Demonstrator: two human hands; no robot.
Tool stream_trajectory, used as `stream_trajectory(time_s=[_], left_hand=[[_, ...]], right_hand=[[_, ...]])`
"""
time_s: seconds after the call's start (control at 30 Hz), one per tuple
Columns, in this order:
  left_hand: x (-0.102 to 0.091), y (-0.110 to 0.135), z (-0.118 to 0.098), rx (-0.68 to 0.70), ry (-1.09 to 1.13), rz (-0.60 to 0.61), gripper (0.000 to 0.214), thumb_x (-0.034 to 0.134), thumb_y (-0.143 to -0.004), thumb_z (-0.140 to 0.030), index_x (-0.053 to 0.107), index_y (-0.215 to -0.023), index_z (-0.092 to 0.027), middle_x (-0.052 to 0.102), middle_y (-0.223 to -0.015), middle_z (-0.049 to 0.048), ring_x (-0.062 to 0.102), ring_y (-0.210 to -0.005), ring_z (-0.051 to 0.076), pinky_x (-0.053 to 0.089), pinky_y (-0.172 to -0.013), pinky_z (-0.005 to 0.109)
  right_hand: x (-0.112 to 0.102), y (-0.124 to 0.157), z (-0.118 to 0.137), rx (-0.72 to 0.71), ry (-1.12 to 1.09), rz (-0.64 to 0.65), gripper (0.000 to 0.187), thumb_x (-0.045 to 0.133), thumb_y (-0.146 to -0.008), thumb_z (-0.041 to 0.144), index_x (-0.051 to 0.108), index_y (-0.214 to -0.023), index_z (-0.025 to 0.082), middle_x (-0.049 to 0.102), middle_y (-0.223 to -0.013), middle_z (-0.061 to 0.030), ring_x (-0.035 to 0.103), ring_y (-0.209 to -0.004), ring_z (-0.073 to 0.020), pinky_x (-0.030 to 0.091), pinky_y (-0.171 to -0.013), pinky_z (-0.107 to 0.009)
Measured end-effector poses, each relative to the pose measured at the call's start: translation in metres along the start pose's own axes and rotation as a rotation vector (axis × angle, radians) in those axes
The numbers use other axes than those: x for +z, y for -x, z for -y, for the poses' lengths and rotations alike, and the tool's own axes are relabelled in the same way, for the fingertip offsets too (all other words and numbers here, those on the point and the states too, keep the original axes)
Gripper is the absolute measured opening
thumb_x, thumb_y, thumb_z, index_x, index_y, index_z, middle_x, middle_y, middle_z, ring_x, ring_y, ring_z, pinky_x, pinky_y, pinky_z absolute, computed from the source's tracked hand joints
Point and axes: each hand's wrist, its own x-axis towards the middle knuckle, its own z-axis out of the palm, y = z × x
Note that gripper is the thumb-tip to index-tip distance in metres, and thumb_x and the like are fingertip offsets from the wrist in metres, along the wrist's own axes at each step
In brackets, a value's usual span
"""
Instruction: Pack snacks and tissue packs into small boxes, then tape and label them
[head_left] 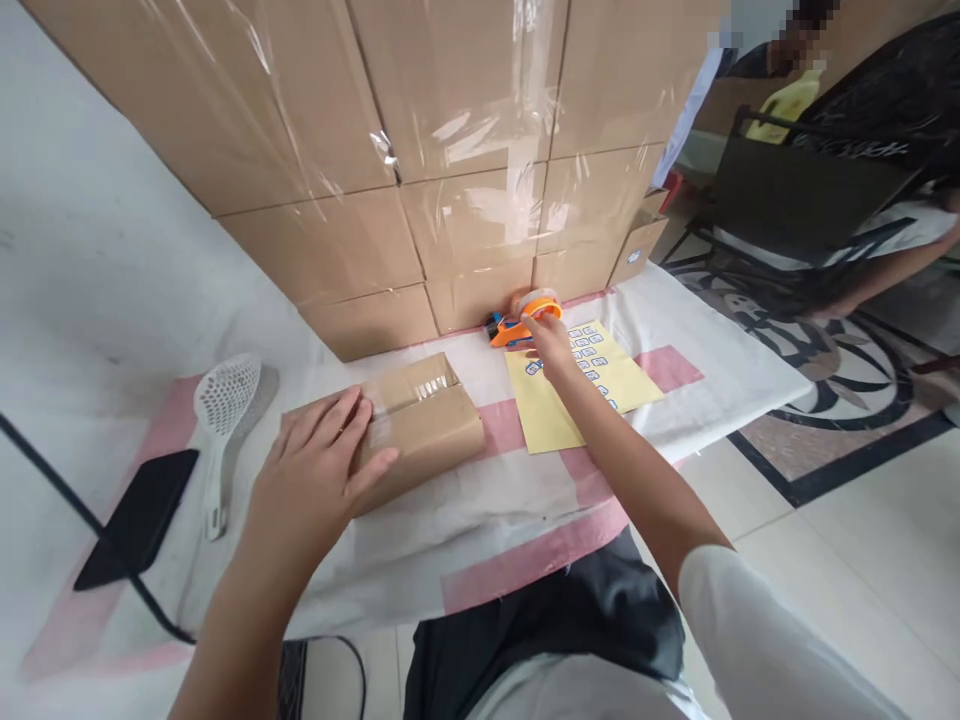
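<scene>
My left hand lies flat over the left end of a small cardboard carton, fingers stretched out and the thumb along its near edge. Clear tape runs across the carton's top. At the foot of the stacked boxes, my right hand closes on an orange tape dispenser with a roll of tape in it. Part of its grip is hidden behind the fingers. Beneath that forearm is a yellow sheet bearing rows of small blue-edged labels.
Plastic-wrapped cardboard boxes form a wall along the table's back. To the left lie a white slotted skimmer and a black flat device, with a black cable crossing in front. Another person sits at far right by a chair.
</scene>
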Motion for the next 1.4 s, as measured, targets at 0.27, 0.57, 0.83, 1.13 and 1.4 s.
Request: stream_trajectory(time_s=[0.27,0.57,0.83,1.13,1.4], left_hand=[[-0.012,-0.011,-0.035,0.081,-0.007,-0.371,0.019,0.060,-0.099,-0.027,0.078,-0.103,-0.021,0.074,-0.106,0.0078,0.066,-0.091,0.024,0.046,-0.083,0.038],[-0.023,-0.044,-0.153,-0.023,0.868,-0.119,0.019,0.068,-0.095,-0.035,0.077,-0.108,-0.026,0.062,-0.091,0.0032,0.061,-0.076,0.015,0.048,-0.066,0.026],[-0.001,-0.026,-0.166,-0.189,1.253,0.086,0.030,0.055,-0.101,-0.043,0.074,-0.091,-0.021,0.069,-0.087,0.0064,0.065,-0.081,0.018,0.049,-0.077,0.031],[0.019,-0.012,-0.209,-0.474,1.615,0.236,0.030,0.060,-0.097,-0.049,0.047,-0.105,-0.023,0.053,-0.054,-0.0086,0.048,-0.050,0.011,0.040,-0.057,0.024],[0.003,-0.014,-0.195,-0.604,1.619,0.211,0.034,0.061,-0.094,-0.054,0.052,-0.094,-0.021,0.056,-0.053,-0.0051,0.049,-0.048,0.011,0.038,-0.054,0.025]], right_hand=[[-0.005,0.009,0.020,-0.281,0.021,-0.096,0.021,0.060,-0.093,0.036,0.066,-0.081,0.020,0.069,-0.077,-0.0040,0.067,-0.075,-0.0216,0.052,-0.070,-0.031],[-0.088,0.164,0.061,-1.131,0.150,0.091,0.016,0.053,-0.102,0.022,0.060,-0.088,0.025,0.064,-0.080,-0.0026,0.059,-0.073,-0.0196,0.046,-0.066,-0.034],[-0.102,0.152,0.033,-0.943,0.258,-0.076,0.022,0.051,-0.102,0.020,0.045,-0.081,0.024,0.053,-0.076,-0.0007,0.049,-0.067,-0.0178,0.037,-0.063,-0.032],[-0.090,0.135,0.043,-0.346,-0.016,-0.041,0.027,0.053,-0.098,0.034,0.046,-0.074,0.024,0.046,-0.066,0.0028,0.043,-0.060,-0.0146,0.031,-0.059,-0.029],[-0.087,0.133,0.024,-0.499,0.242,-0.145,0.031,0.050,-0.098,0.036,0.034,-0.073,0.026,0.042,-0.061,0.0031,0.037,-0.054,-0.0160,0.026,-0.058,-0.031]])
